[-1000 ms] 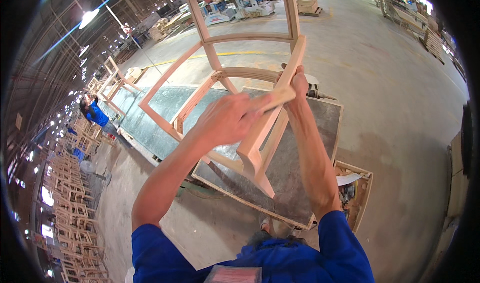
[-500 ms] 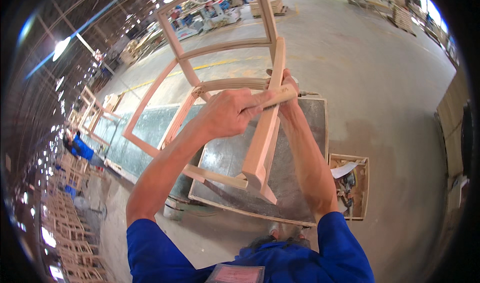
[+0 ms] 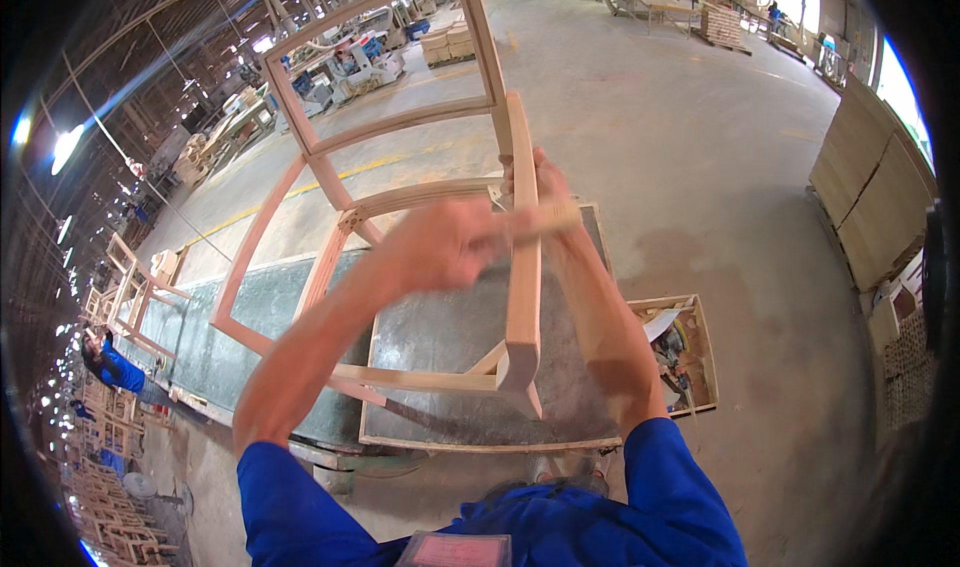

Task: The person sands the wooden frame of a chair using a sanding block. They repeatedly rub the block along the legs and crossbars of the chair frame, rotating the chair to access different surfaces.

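An unfinished wooden chair frame (image 3: 485,57) stands tilted on the dark-topped workbench (image 3: 430,322), its seat open. Its pale armrest (image 3: 523,312) runs toward me between my forearms. My left hand (image 3: 445,247), smeared by motion, is closed on a flat, pale wooden hand tool (image 3: 550,218) that lies across the armrest. The tool's working face is hidden, so its exact kind is unclear. On the far right side of the armrest, my right hand (image 3: 545,179) is wrapped round the wood, its fingers partly hidden behind it.
A wooden box of tools and scraps (image 3: 708,352) sits right of the bench. Large boards (image 3: 870,182) stand at the right. Another chair frame (image 3: 135,297) is at the left, near a person in blue (image 3: 120,372). Machines and stacked wood (image 3: 450,44) line the back.
The view has swung, so the chair sits further left and more upright in it. My left hand has moved the tool along the armrest slightly; my right hand stays at the armrest.
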Tool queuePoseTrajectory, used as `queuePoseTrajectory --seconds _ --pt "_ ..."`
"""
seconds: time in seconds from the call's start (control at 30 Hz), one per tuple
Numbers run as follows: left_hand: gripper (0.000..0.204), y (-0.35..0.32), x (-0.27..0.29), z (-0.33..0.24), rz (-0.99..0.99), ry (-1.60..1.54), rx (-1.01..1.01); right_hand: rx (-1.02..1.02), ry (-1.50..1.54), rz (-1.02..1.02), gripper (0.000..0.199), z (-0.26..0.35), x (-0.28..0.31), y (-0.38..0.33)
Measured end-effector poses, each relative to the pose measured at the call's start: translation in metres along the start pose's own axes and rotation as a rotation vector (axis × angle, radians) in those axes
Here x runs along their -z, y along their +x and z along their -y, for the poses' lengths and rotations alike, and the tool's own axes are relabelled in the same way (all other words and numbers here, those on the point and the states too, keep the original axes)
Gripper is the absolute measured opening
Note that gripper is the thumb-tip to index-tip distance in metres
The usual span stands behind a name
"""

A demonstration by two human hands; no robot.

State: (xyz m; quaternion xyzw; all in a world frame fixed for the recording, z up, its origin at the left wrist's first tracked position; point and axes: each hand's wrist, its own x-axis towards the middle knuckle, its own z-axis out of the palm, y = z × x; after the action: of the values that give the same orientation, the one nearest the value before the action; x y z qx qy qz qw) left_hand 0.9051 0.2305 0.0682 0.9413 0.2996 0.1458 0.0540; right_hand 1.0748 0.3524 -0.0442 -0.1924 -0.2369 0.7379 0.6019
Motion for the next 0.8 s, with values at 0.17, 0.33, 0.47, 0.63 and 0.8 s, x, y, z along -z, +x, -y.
queuePoseTrajectory --seconds 0.17,0.33,0.47,0.63,0.8 --pt "0.067 -0.046 0.015 -0.051 0.117 -0.076 -0.171 0.018 -0.078 -0.005 0.054 0.014 0.018 0.002" --pt "0.049 0.035 -0.004 0.026 -0.06 0.01 0.025 0.094 -0.051 -0.102 0.049 0.003 0.0 -0.001" --pt "0.056 -0.002 -0.035 0.013 -0.22 -0.138 -0.177 -0.119 0.016 0.095 0.044 0.025 0.019 0.003" --pt "0.057 -0.049 -0.019 -0.05 -0.144 -0.252 -0.264 0.051 -0.239 -0.102 0.045 0.052 0.038 -0.006" --pt "0.052 -0.024 0.012 -0.015 0.025 0.061 0.0 -0.05 -0.109 0.002 0.041 -0.009 -0.031 -0.009"
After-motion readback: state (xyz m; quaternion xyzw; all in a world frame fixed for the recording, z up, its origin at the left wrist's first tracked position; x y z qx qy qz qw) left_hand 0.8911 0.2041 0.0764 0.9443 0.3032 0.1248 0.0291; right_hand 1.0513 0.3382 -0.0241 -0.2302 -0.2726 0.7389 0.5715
